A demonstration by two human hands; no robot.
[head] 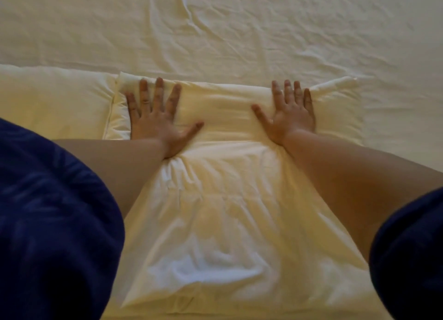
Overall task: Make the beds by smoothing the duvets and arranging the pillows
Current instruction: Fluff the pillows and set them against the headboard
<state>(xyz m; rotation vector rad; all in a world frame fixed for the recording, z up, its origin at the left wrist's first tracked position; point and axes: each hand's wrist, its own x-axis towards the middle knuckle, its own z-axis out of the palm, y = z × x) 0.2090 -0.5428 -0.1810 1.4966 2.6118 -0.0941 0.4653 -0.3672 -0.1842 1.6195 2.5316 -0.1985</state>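
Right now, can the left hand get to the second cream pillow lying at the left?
Probably yes. The left hand presses flat, fingers spread, on the left end of the middle cream pillow, right beside the second cream pillow. Nothing lies between them; a short sideways shift should do it.

This is a bedroom, seen from right above a bed. A wrinkled cream sheet (263,31) fills the whole view, and two soft cream pillows (215,199) lie side by side on it, touching at their edges.
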